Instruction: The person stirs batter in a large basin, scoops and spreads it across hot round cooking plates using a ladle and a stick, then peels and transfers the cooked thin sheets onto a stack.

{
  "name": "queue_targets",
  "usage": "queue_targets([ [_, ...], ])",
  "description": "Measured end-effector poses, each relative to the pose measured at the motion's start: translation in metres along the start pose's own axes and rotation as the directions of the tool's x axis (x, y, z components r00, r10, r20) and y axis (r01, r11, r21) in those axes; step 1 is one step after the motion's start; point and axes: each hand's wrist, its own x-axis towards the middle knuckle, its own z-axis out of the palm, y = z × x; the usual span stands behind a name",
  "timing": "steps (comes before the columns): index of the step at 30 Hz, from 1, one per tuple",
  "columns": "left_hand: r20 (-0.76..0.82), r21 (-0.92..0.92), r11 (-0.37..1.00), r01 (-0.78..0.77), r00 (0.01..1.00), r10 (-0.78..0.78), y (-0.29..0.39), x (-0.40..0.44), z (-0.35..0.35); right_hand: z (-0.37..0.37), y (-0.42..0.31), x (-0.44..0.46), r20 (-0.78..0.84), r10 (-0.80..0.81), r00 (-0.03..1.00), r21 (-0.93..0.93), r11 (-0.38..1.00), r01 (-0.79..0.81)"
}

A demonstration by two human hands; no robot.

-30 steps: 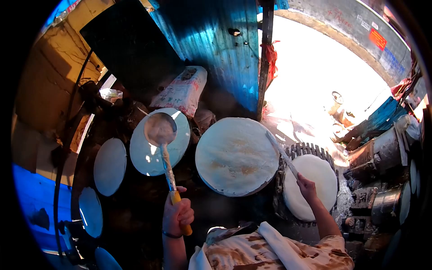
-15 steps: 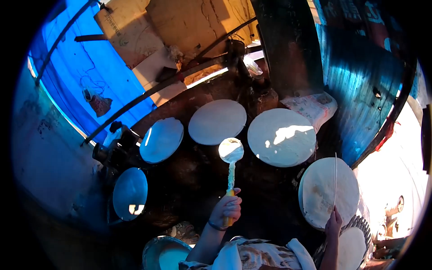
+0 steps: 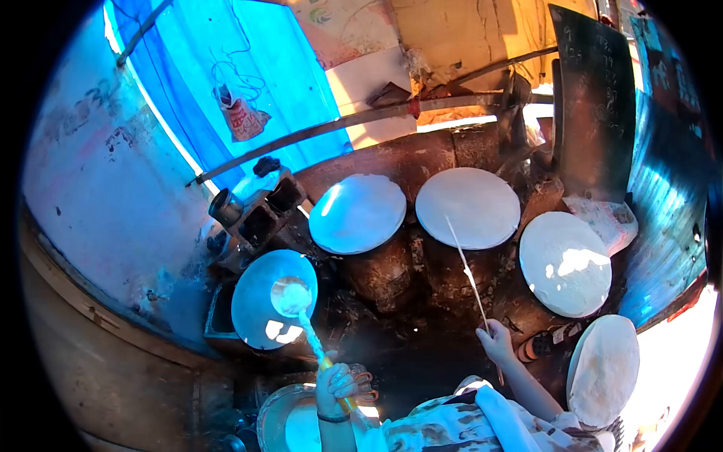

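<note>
My left hand [image 3: 337,388] is wrapped around the yellow handle of a batter-coated ladle [image 3: 291,296]. The ladle's round bowl, with pale batter in it, appears over the leftmost round griddle [image 3: 252,305]; whether they touch I cannot tell. In my right hand [image 3: 497,343] is a thin wooden stick [image 3: 471,279], slanting up and left. Its tip overlaps the near part of a round griddle covered by a white sheet [image 3: 467,203]. Below my left hand stands a bucket [image 3: 265,426] holding pale liquid.
More white-covered rounds lie in an arc: one at centre left [image 3: 358,215], one at right [image 3: 565,264] and one at lower right [image 3: 602,373]. Dark containers [image 3: 256,215] stand at the back left. A bar [image 3: 301,143] runs behind the griddles, and a dark board [image 3: 595,105] stands upright.
The view has turned left. My left hand has carried the ladle from the middle to the leftmost griddle. My right hand has brought the stick away from the far-right round toward the middle.
</note>
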Motion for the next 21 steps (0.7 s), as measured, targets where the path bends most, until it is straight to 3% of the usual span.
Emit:
queue_targets([
  [3, 0.011, -0.151, 0.983, -0.104, 0.994, 0.107, 0.004, -0.01, -0.014, 0.047, -0.02, 0.061, 0.182, -0.108, 0.977, -0.089, 0.988, 0.126],
  [5, -0.064, -0.251, 0.951, -0.179, 0.984, 0.168, 0.005, -0.012, -0.02, 0.092, -0.024, 0.105, 0.239, -0.238, 0.941, -0.194, 0.938, 0.286],
  [7, -0.086, -0.293, 0.923, -0.25, 0.968, 0.235, 0.002, -0.011, -0.026, 0.133, -0.068, 0.142, 0.348, -0.077, 0.934, -0.082, 0.99, 0.112],
  [9, -0.11, -0.337, 0.888, -0.313, 0.95, 0.293, -0.001, -0.009, -0.02, 0.183, -0.087, 0.179, 0.347, -0.268, 0.899, -0.119, 0.938, 0.326],
  [10, -0.08, -0.381, 0.863, -0.332, 0.942, 0.327, -0.005, -0.006, -0.018, 0.206, -0.1, 0.196, 0.402, -0.278, 0.872, -0.203, 0.902, 0.382],
  [14, -0.137, -0.369, 0.837, -0.405, 0.914, 0.382, -0.002, 0.012, 0.001, 0.307, -0.124, 0.251, 0.52, -0.334, 0.787, -0.333, 0.769, 0.546],
  [17, -0.182, -0.343, 0.833, -0.433, 0.901, 0.393, 0.004, 0.026, 0.01, 0.361, -0.134, 0.276, 0.609, -0.217, 0.763, -0.397, 0.75, 0.53],
  [19, -0.203, -0.328, 0.831, -0.45, 0.892, 0.403, 0.007, 0.033, 0.013, 0.391, -0.124, 0.297, 0.617, -0.235, 0.751, -0.415, 0.714, 0.564],
  [21, -0.224, -0.317, 0.825, -0.467, 0.883, 0.413, 0.009, 0.037, 0.015, 0.406, -0.113, 0.313, 0.728, -0.318, 0.608, -0.408, 0.511, 0.756],
])
